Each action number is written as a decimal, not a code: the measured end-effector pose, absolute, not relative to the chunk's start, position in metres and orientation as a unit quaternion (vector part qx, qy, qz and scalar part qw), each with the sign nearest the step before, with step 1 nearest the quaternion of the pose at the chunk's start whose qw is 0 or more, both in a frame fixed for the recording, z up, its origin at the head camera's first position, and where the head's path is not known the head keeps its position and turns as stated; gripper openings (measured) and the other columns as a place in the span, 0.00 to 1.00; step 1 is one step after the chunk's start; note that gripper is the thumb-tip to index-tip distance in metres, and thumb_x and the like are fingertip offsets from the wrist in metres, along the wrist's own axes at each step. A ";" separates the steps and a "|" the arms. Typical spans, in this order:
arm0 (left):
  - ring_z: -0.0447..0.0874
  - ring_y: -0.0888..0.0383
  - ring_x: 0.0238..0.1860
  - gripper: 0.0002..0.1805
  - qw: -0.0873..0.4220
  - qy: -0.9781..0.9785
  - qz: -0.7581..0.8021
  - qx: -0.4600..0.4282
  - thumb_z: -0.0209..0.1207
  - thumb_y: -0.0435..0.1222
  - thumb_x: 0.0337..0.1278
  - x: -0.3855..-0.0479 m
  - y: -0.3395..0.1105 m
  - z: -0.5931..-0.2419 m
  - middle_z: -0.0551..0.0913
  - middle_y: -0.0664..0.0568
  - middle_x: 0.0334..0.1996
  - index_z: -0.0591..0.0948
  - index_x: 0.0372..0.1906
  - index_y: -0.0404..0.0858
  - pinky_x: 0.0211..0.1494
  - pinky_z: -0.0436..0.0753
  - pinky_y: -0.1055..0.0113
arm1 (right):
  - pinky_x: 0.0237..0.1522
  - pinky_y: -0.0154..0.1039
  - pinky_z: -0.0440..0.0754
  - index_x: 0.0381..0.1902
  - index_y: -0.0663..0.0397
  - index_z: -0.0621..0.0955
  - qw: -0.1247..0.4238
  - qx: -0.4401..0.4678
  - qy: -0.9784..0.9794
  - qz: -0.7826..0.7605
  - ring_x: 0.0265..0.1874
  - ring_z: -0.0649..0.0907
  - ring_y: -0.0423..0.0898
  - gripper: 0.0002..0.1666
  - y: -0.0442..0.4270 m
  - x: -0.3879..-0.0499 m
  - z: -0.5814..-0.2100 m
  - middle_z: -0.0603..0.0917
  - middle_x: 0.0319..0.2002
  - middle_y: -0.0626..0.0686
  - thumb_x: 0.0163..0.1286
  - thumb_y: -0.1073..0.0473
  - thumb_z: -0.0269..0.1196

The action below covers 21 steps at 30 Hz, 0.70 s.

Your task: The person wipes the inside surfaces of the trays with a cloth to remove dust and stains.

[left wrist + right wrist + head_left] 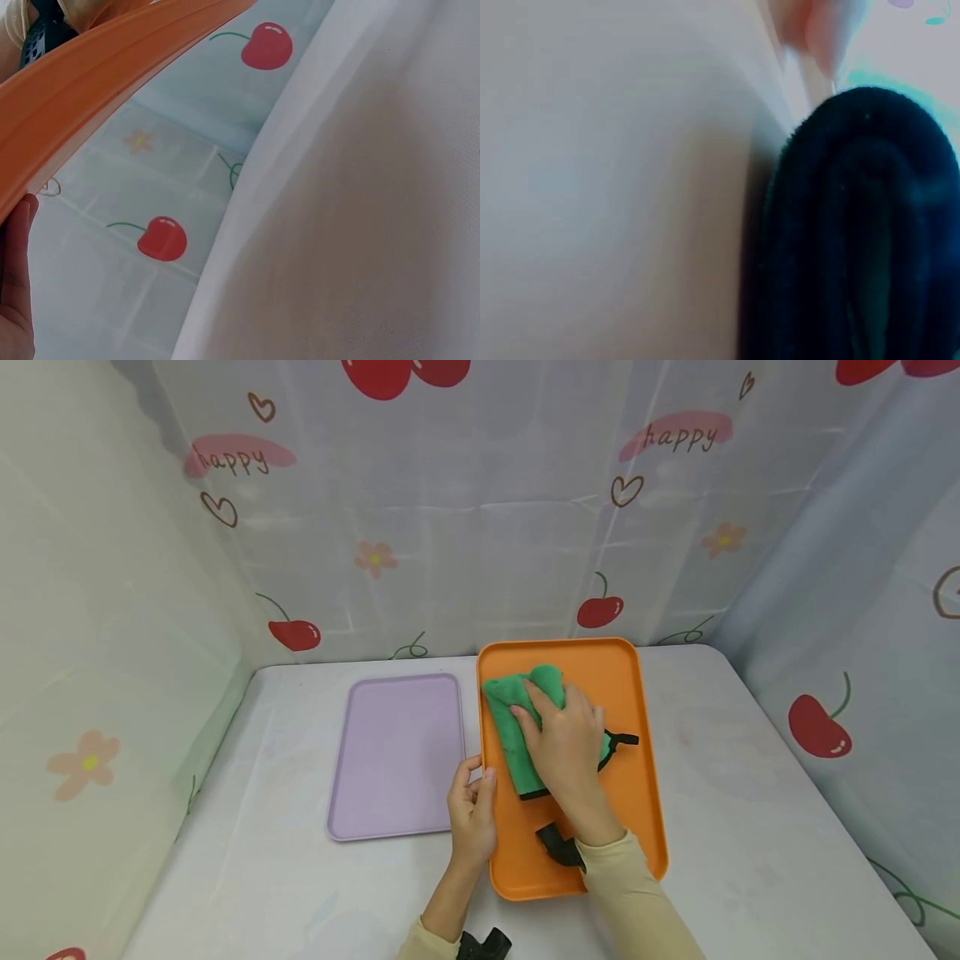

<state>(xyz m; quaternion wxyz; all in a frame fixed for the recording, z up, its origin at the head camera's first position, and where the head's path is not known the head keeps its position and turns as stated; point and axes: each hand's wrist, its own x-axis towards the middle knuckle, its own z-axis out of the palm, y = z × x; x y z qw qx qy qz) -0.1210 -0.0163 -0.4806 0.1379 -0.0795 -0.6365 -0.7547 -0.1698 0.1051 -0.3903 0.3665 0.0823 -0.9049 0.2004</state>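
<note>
An orange tray (540,868) lies in the middle of the head view. My left hand (472,818) grips its left rim, thumb on top; in the left wrist view the tray wall (97,71) rises above my fingertip (21,225). A folded green cloth (513,739) with black edging is over the tray floor. My right hand (566,739) holds the cloth from above, with its fingers hidden partly in the folds. A black loop (622,739) sticks out at the cloth's right. Close up and dark, the cloth's folded layers (855,225) fill the right side of the right wrist view.
A flat lilac tray (397,760) lies on the white table (750,818), left of the orange one. Printed curtains (480,527) hang behind the table and at both sides. Black camera mounts (558,845) sit at my wrists.
</note>
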 end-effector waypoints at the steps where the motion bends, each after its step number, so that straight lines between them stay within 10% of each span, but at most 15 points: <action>1: 0.59 0.69 0.13 0.11 0.137 -0.636 -0.756 -0.078 0.46 0.32 0.74 -0.121 -0.016 -0.480 0.61 0.60 0.12 0.71 0.49 0.26 0.15 0.64 0.76 | 0.29 0.48 0.66 0.52 0.49 0.86 0.366 0.078 -0.905 0.202 0.32 0.79 0.57 0.22 0.107 -0.170 -0.390 0.81 0.32 0.62 0.60 0.50 0.71; 21: 0.55 0.72 0.13 0.10 0.151 -0.638 -0.751 -0.077 0.47 0.31 0.73 -0.122 -0.020 -0.482 0.60 0.62 0.13 0.71 0.49 0.26 0.12 0.56 0.77 | 0.31 0.56 0.66 0.54 0.54 0.84 0.336 -0.048 -0.915 0.218 0.35 0.77 0.61 0.23 0.166 -0.173 -0.393 0.82 0.36 0.68 0.65 0.50 0.67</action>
